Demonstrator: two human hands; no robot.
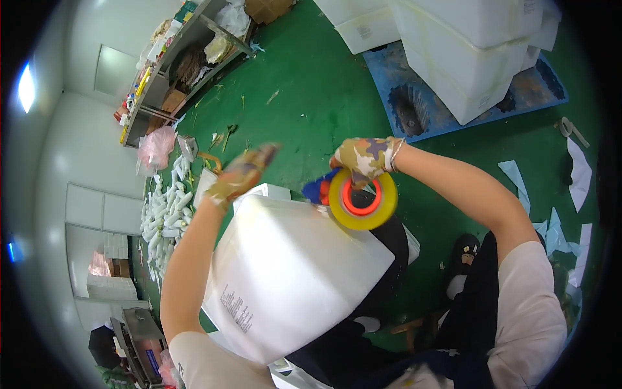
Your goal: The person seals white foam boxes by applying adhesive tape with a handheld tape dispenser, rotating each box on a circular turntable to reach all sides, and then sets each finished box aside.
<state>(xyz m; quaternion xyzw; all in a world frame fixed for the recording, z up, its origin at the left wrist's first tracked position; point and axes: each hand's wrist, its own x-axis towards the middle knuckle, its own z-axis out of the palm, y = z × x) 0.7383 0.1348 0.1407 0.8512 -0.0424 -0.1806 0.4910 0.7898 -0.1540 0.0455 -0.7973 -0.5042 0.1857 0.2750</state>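
A white foam box (286, 272) with printed writing on its side stands in front of me, on or against something round and black. In my right hand (367, 158), which wears a camouflage-patterned glove, is a tape dispenser (318, 188) with blue and red parts and a large roll of yellowish tape (337, 214) on an orange core. The roll is over the box's far right edge; whether its tape touches the box I cannot tell. My left hand (245, 172), gloved alike and blurred, is raised above the far left corner of the box, with nothing visible in it.
Stacked white foam boxes (457, 63) stand on a blue pallet (423, 107) at the upper right. Many pale wrapped pieces (167, 214) lie heaped at the left. A metal shelf (165, 82) holds bags and cartons. Scraps (559, 238) litter the green floor (301, 97) at the right.
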